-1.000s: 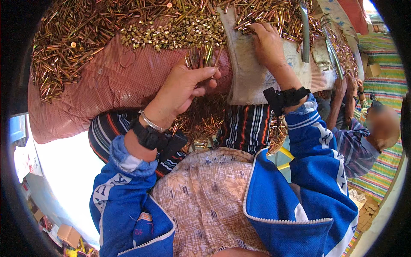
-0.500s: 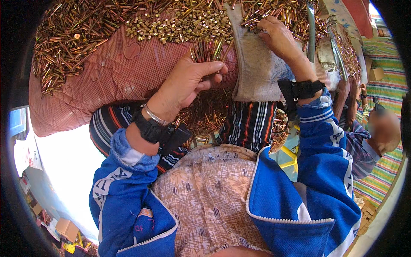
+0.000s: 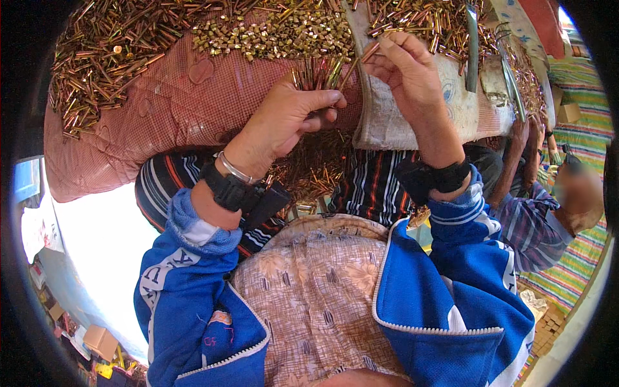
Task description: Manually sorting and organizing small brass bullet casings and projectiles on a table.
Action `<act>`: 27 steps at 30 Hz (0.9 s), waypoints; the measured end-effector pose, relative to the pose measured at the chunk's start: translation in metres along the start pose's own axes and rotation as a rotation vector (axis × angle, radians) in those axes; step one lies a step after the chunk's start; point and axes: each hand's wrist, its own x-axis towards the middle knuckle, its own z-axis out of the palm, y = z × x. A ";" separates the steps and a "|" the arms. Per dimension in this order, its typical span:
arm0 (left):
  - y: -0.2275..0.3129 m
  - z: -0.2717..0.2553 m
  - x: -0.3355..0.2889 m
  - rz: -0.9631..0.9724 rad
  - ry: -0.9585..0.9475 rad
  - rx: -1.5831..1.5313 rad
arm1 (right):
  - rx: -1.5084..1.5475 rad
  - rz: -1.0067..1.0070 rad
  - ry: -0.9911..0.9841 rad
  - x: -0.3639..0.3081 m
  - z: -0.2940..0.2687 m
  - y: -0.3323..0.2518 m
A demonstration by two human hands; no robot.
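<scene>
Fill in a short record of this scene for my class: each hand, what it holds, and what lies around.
Left hand: grips a bundle of thin metal rods
Right hand: pinches one copper-coloured rod near the bundle
Beyond left hand: a heap of short gold-coloured pieces
Left side: a pile of loose rods on a reddish quilted surface
Behind right hand: a greyish pad
Far right: another person in a checked shirt

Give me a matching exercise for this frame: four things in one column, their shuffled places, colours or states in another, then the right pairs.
1. left hand
2. right hand
3. short gold-coloured pieces
4. jacket

A. heaped on the red cloth
B. gripping a bundle of rods
C. blue
D. pinching a copper-coloured rod

Pairs: 1-B, 2-D, 3-A, 4-C
</scene>
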 end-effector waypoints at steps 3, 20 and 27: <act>0.001 -0.001 0.000 -0.002 -0.023 0.019 | 0.146 0.045 0.042 -0.004 0.010 0.001; 0.002 0.003 0.000 0.059 -0.059 -0.031 | 0.099 0.340 -0.093 -0.023 0.032 0.005; 0.000 -0.001 -0.001 0.036 -0.033 0.007 | -0.171 0.281 -0.173 -0.022 0.031 0.003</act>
